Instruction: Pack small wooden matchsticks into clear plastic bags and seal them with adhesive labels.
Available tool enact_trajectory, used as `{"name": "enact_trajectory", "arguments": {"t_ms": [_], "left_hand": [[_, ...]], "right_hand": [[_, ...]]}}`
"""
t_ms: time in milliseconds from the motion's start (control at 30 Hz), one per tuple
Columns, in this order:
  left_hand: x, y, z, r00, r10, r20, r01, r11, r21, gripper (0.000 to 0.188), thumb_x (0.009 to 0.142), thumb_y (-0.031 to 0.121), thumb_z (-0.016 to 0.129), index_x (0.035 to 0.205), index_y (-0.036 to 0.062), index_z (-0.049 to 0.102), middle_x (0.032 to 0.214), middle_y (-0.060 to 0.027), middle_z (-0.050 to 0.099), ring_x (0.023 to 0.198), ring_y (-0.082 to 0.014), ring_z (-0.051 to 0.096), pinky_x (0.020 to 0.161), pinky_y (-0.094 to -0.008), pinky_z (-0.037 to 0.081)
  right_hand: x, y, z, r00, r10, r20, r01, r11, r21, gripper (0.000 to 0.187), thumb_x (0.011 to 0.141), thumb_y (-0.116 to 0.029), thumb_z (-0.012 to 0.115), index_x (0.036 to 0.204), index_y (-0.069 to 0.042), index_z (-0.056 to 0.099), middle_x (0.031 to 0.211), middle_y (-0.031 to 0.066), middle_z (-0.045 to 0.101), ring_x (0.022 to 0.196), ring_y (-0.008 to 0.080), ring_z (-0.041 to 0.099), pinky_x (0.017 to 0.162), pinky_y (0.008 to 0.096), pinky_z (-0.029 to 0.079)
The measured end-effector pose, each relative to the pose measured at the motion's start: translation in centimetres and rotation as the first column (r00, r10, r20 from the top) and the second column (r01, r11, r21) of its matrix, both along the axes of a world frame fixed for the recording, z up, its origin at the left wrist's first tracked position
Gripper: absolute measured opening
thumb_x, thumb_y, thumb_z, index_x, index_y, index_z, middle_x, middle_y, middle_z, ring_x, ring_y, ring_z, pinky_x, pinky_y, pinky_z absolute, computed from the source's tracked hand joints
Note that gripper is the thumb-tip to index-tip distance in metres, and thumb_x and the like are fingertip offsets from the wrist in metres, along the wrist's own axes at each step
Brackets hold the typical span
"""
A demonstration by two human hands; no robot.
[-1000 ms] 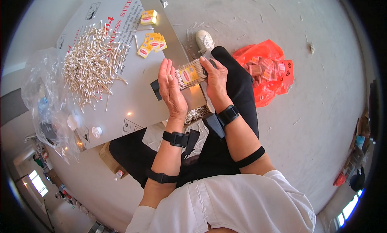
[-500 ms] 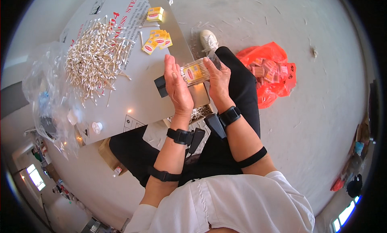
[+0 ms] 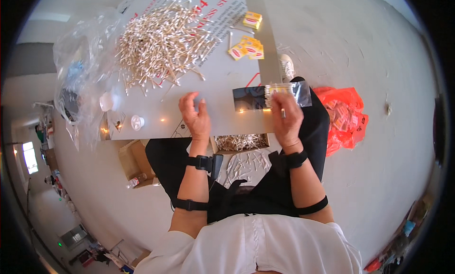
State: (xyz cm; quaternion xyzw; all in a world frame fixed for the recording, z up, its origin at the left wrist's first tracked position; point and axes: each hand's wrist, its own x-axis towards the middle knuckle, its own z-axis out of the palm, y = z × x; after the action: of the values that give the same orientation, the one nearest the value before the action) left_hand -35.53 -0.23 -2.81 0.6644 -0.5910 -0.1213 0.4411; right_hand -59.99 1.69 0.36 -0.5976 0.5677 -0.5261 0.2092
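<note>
My right hand is closed on a clear plastic bag of cotton swabs at the table's right front corner. The swabs lie side by side in a flat bundle with a yellow card partly hidden by my fingers. A dark, shiny flap extends to the left of the bundle. My left hand is apart from the bag, over the table's front, fingers loosely bent and nothing in them. A large heap of loose cotton swabs covers the table's back left. Several yellow cards lie at its right.
A small yellow stack sits behind the cards. Crumpled clear plastic and a small white cup are at the left. Below the front edge stand a box of swabs and an open carton. A red bag lies on the floor.
My left hand has let go of the swab bag and moved away to the left. My right hand keeps hold, and the bag now lies flatter and extended. The view has shifted.
</note>
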Motion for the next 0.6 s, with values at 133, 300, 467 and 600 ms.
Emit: {"name": "enact_trajectory", "arguments": {"t_ms": [133,300,467,600], "left_hand": [[4.9,-2.0,0.9,0.924,0.204,0.322,-0.199,0.979,-0.047,0.035,0.075,0.006,0.070,0.108,0.0071,0.058,0.108,-0.0123,0.058,0.109,-0.0328,0.049,0.095,-0.0474,0.037],[8.0,-4.3,2.4,0.853,0.344,0.391,-0.416,0.902,0.113,0.033,0.075,0.009,0.071,0.107,0.0088,0.060,0.111,-0.0103,0.058,0.111,-0.0330,0.048,0.094,-0.0481,0.038],[8.1,-2.5,1.3,0.879,0.269,0.395,-0.383,0.890,0.246,0.023,0.075,0.009,0.069,0.097,0.0120,0.062,0.105,-0.0074,0.058,0.106,-0.0327,0.050,0.088,-0.0470,0.040],[6.8,-1.3,1.0,0.950,0.029,0.312,-0.063,0.993,0.100,0.019,0.074,0.006,0.068,0.089,0.0135,0.060,0.097,-0.0065,0.057,0.098,-0.0325,0.051,0.082,-0.0457,0.039]], "right_hand": [[4.6,0.5,0.2,0.955,0.298,0.003,-0.296,0.949,0.107,0.013,0.081,-0.002,0.065,0.094,0.000,0.062,0.087,0.0145,0.062,0.076,0.0355,0.063,0.072,0.0410,0.051],[8.7,-3.5,0.3,0.950,0.300,-0.092,-0.282,0.945,0.167,0.020,0.080,-0.009,0.068,0.096,0.000,0.060,0.088,0.0155,0.060,0.082,0.0356,0.061,0.072,0.0428,0.050],[13.7,-10.2,-0.1,0.920,0.199,-0.338,-0.171,0.979,0.112,0.028,0.077,-0.022,0.073,0.094,-0.003,0.061,0.093,0.0145,0.058,0.091,0.0337,0.057,0.079,0.0429,0.048],[16.0,-11.9,-1.4,0.854,0.189,-0.484,-0.163,0.982,0.096,0.021,0.077,-0.020,0.072,0.087,-0.005,0.061,0.089,0.0121,0.057,0.089,0.0313,0.057,0.078,0.0415,0.046]]}}
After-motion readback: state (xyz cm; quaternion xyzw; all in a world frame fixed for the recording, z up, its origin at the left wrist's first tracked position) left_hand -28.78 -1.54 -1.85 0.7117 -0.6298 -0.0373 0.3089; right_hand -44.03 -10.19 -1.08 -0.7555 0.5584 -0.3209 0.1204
